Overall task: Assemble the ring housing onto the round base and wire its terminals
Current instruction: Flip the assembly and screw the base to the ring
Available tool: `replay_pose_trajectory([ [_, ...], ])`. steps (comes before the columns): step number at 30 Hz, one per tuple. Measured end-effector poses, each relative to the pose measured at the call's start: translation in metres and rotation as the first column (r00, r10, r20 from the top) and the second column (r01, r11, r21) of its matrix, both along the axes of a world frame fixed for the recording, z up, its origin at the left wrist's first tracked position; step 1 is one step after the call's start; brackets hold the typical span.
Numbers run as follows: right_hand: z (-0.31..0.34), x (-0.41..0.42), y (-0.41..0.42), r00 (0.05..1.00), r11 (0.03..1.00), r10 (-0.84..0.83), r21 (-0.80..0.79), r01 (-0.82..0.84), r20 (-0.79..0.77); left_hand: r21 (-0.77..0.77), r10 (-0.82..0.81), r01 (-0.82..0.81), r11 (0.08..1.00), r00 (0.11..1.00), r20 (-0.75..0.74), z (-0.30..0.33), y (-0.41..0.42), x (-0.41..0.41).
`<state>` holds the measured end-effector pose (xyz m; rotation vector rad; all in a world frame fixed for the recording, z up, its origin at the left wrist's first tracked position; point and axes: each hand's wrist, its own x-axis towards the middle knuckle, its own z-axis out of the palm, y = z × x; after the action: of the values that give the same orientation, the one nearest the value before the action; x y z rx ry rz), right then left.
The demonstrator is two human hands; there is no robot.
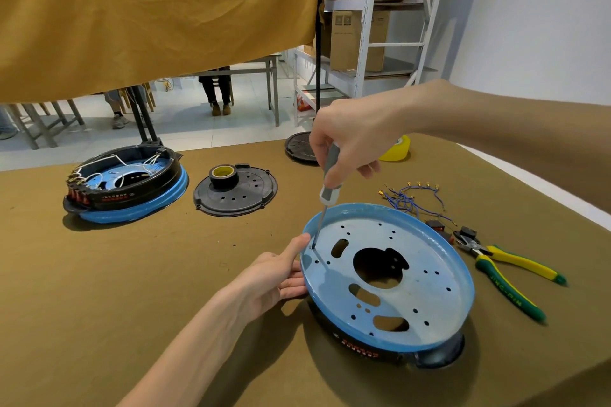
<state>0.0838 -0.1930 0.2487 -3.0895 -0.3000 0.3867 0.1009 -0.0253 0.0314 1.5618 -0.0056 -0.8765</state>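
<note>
A round blue base (426, 258) with many holes lies tilted on top of a black ring housing (360, 344) at the front right. My left hand (277, 277) grips the base's left rim, thumb on the edge. My right hand (347, 139) is closed on the grey handle of a screwdriver (325, 195), held upright, its tip in a hole near the base's left rim. Loose blue wires with terminals (410, 198) lie behind the base.
A wired black ring on a blue base (125, 188) sits at the left. A black cover plate (236, 196) carries a tape roll (223, 175). Yellow-green pliers (506, 268) and small red switches (439, 230) lie at the right; yellow tape (398, 149) and another black disc (299, 147) farther back.
</note>
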Motion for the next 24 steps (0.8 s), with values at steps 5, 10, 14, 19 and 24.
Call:
replay_pose_trajectory([
  [5, -0.001, 0.002, 0.004, 1.000, 0.999, 0.008, -0.034, -0.007, 0.016, 0.004, -0.002, 0.002, 1.000, 1.000, 0.001, 0.008, -0.001, -0.006],
  [10, -0.011, 0.002, 0.003, 0.998, 0.996, 0.038, 0.075, -0.041, 0.040, 0.034, -0.057, 0.056, 0.998, 0.998, 0.021, 0.012, 0.003, -0.008],
  [14, -0.013, -0.002, -0.003, 0.999, 0.996, 0.028, 0.087, -0.032, 0.042, 0.012, -0.056, 0.056, 0.998, 0.998, 0.012, 0.009, 0.006, -0.010],
  [19, -0.012, -0.003, -0.006, 0.998, 0.994, 0.024, 0.105, -0.029, 0.054, -0.057, -0.023, 0.022, 0.998, 1.000, -0.004, 0.008, 0.006, -0.011],
  [24, -0.011, -0.002, -0.008, 0.997, 0.992, 0.040, 0.115, -0.048, 0.067, -0.057, -0.011, 0.012, 0.998, 1.000, 0.014, 0.005, 0.006, -0.010],
])
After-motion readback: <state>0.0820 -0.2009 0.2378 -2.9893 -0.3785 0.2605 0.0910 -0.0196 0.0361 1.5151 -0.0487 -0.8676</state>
